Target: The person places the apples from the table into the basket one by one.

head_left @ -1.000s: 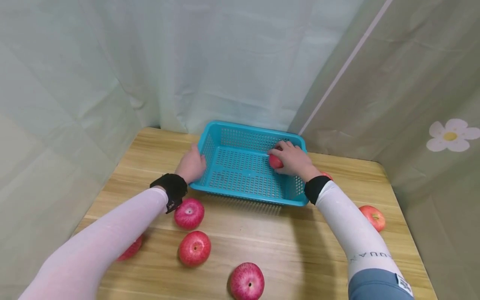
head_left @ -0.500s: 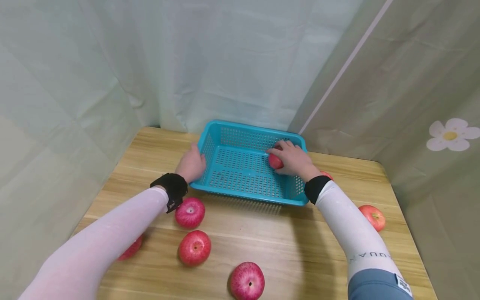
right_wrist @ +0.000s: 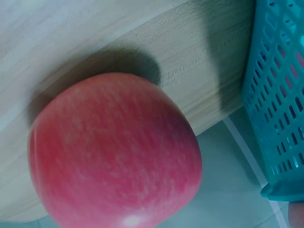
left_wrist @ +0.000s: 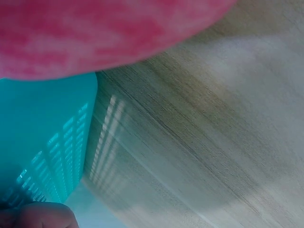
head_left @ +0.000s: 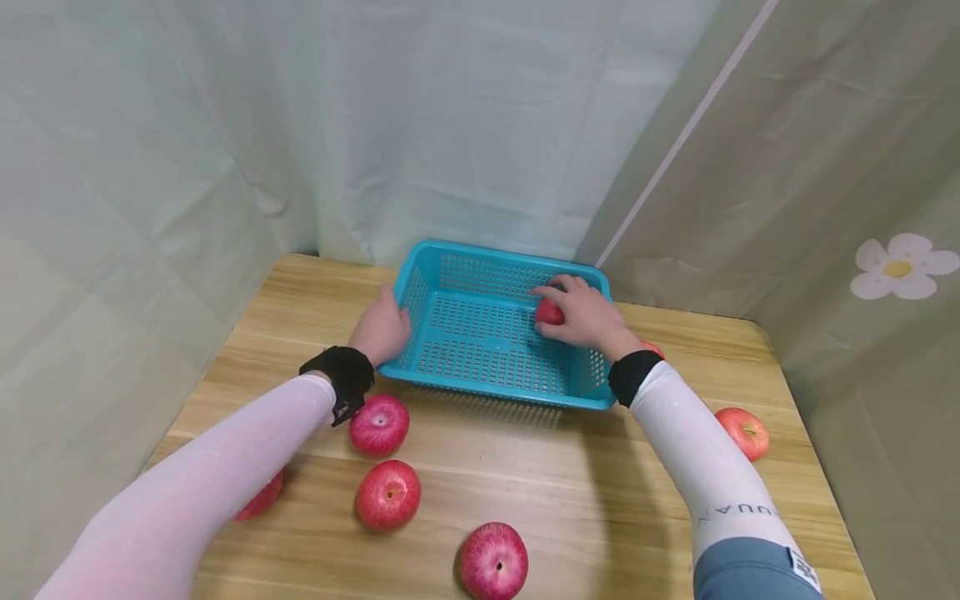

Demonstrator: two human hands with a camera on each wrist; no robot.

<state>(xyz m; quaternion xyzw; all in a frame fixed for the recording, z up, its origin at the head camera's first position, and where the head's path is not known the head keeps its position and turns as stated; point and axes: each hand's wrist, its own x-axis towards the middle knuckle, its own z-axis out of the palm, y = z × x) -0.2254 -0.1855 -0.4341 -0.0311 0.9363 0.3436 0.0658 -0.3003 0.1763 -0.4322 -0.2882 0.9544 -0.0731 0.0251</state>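
In the head view my left hand [head_left: 381, 327] grips the left rim of a blue plastic basket [head_left: 491, 389] with perforated sides. A fingertip [left_wrist: 45, 216] shows at the basket's edge in the left wrist view. Inside the basket, near its right end, my right hand [head_left: 588, 317] has its fingers and thumb curved round a red apple [head_left: 550, 312]. My palm and fingers hide part of that apple. The basket [right_wrist: 280, 95] also stands at the right of the right wrist view, with pink showing through its holes.
Apples lie on the wooden table [head_left: 555, 500]: one [head_left: 379, 425] by the left wrist, others [head_left: 388, 495] [head_left: 493, 560] nearer the front, one partly behind the left forearm [head_left: 262, 497]. To the right are another apple [head_left: 742, 432] and one [right_wrist: 114, 152] beside the basket. Curtains [head_left: 480, 125] stand behind.
My right thumb has come into view in front of the apple, and the fingers look slightly more spread. The left hand and basket stay in place.
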